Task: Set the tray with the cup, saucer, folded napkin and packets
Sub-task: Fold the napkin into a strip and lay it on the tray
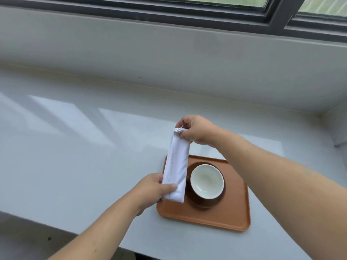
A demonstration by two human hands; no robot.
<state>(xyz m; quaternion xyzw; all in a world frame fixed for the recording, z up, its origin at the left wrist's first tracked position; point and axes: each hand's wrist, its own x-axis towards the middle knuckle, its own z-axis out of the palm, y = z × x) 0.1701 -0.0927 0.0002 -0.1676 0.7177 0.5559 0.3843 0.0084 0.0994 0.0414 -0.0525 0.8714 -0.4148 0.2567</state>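
An orange tray [234, 209] lies on the pale counter near its front edge. On it stands a brown cup [206, 182] with a white inside, seated on a brown saucer [203, 204]. A white napkin [176, 162], folded into a long narrow strip, hangs in the air above the tray's left edge. My right hand [197, 130] pinches its far end, and my left hand [153, 190] grips its near end, thumb on top. No packets are in view.
The grey counter [75, 147] runs wide to the left and ends at a wall on the right [338, 126]. A low ledge and a dark window frame [206, 17] rise behind it. The counter's front edge drops to the floor at bottom left.
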